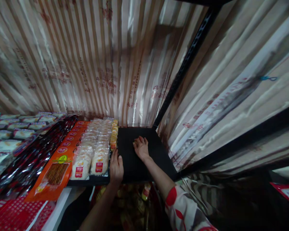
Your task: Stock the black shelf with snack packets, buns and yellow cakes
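My left hand (pixel 117 168) rests at the front of the black shelf (pixel 132 171), fingers stretched out beside the end of a row of small yellow snack packets (pixel 114 134). Its fingertips are at the nearest packet; whether they press on it I cannot tell. Farther right, my right hand (pixel 141 147) lies on the bare black surface, palm down, with the fingers slightly bent and apart. No object shows in either hand. Left of the yellow row stand two rows of clear-wrapped white rice crackers (pixel 100 162) with red labels.
Orange snack bags (pixel 55 175), dark red shiny packs (pixel 38 154) and white packets (pixel 9 146) fill the shelf's left. Below are a red basket (pixel 21 215) and a container holding yellow packets (pixel 145 192). A black metal post (pixel 183 70) rises at the back corner before striped sheeting (pixel 91 57).
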